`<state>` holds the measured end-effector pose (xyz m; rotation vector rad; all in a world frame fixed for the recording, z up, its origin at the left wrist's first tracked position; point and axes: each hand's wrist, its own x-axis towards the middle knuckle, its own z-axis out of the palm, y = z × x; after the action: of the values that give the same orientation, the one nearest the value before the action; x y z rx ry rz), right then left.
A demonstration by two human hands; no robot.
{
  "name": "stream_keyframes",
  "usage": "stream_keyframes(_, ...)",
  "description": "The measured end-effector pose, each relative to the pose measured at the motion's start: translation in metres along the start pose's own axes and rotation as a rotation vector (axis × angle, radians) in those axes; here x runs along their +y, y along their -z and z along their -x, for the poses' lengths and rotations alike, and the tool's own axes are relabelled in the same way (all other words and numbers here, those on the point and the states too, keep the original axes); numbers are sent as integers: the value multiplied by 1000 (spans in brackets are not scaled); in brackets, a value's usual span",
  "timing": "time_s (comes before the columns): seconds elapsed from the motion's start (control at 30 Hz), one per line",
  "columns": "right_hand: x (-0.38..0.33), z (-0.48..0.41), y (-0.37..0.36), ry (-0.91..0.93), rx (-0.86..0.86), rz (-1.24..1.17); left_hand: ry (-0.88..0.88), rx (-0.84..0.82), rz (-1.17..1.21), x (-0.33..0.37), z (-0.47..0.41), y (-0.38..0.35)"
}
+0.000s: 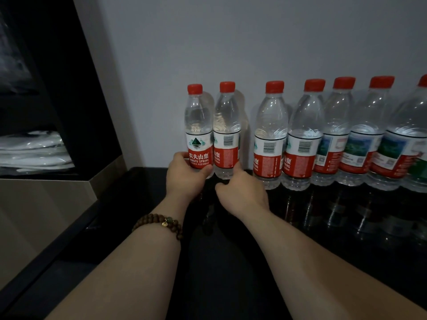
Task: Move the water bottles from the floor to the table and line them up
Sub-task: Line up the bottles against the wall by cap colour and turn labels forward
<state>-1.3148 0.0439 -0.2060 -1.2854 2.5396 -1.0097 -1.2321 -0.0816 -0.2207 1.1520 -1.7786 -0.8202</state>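
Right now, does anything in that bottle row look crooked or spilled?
Nothing spilled; all stand upright, capped. Only the gap between the second bottle and third bottle from left is wider than the rest.

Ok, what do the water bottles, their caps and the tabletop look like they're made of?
Bottles: thin clear plastic, by the look; the wall shows through them and their shoulders are moulded. Caps: opaque red plastic, probably, with a dull sheen. Tabletop: hard, black and highly polished, since it mirrors the bottles; stone, glass or lacquer, I cannot tell which.
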Motion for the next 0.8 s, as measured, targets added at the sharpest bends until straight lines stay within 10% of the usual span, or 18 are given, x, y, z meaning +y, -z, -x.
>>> stream_keyframes(0.23, -1, 3, 1, 13, 179, -160, -3, 1, 1, 0, -1, -1)
stream_keyframes(0.8, -1, 2, -1, 2, 3, -44, 15, 8, 3, 0, -1, 0)
